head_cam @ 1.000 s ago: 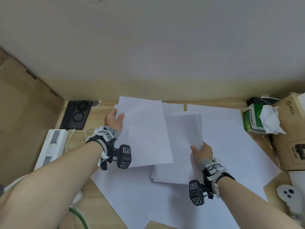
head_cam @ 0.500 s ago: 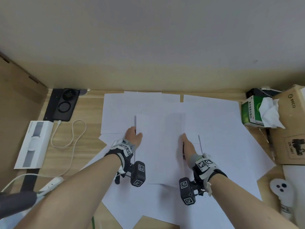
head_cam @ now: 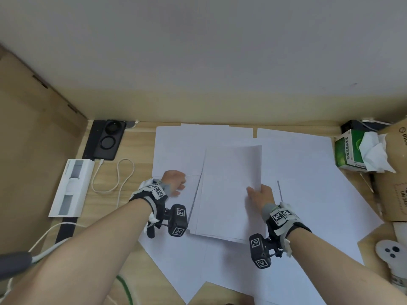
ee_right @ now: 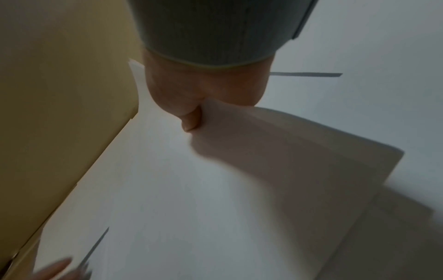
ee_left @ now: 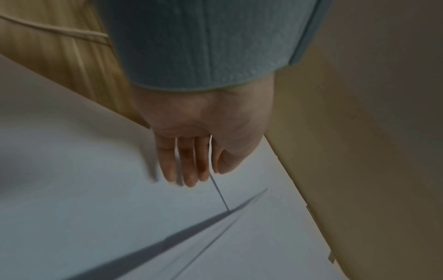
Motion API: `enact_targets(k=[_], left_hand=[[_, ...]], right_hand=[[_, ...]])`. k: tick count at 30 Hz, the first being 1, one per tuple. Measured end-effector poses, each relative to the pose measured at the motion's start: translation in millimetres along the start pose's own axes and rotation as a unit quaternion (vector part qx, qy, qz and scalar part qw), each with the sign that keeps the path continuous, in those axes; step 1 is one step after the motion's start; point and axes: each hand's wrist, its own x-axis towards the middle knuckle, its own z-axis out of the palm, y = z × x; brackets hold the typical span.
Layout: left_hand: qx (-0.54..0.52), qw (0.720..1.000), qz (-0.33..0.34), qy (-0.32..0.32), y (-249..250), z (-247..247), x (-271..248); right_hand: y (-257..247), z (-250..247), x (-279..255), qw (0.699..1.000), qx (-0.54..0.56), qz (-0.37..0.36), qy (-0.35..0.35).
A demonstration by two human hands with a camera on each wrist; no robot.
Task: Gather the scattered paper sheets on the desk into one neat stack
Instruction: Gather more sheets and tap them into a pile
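Note:
A stack of white sheets [head_cam: 229,190] lies lengthwise in the middle of the desk, on top of other paper. My right hand [head_cam: 258,191] pinches its right edge, thumb [ee_right: 190,121] on top, and the gripped edge of the stack [ee_right: 299,155] curls up. Just left of the stack is my left hand [head_cam: 175,182]; its fingers [ee_left: 189,170] are straight, hold nothing and hover over a loose sheet [ee_left: 95,189]. More loose sheets lie spread at the back left [head_cam: 180,150], on the right [head_cam: 308,172] and along the front [head_cam: 187,260].
A black dock [head_cam: 105,139], a white box [head_cam: 70,188] and a white cable [head_cam: 119,175] lie at the left. At the right stand a green tissue box [head_cam: 350,150] and a cardboard box [head_cam: 394,183], with a white controller [head_cam: 389,252] nearer me. A cardboard panel [head_cam: 33,128] walls the left side.
My left hand laid the sheet it held raised onto the stack, let go and drew away to the left. My right hand kept its pinch on the stack's right edge.

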Motion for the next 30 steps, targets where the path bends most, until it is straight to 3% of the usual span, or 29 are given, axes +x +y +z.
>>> enact_targets(k=[6,11,15,20,26,28,30], left_hand=[[0.069,0.997,0.0,-0.045,-35.8,-8.3,-12.1],[0.137,0.987,0.011,-0.079,-56.7,11.9,-19.7],[0.189,0.976,0.037,-0.101,-70.0,34.0,-35.1],[0.266,0.96,0.087,-0.019,-100.0,54.6,-48.9],[0.343,0.931,0.039,0.116,-134.2,18.7,-58.7],[0.332,0.922,0.021,0.196,-151.4,-1.4,-63.9],[0.3,0.924,-0.004,0.237,-170.9,-18.3,-64.5]], right_hand=[[22.7,-12.4,-23.9,0.998,0.016,-0.008,0.053],[66.8,-36.7,-47.1,0.991,0.017,-0.002,0.129],[107.4,-56.9,-62.8,0.989,0.026,0.017,0.141],[142.6,-69.8,-72.7,0.994,0.017,0.013,0.105],[143.0,-42.6,-71.6,0.998,0.019,-0.026,0.059],[138.4,-27.7,-74.0,0.998,0.01,-0.052,0.038],[134.4,-9.8,-76.7,0.997,-0.002,-0.08,0.017]])
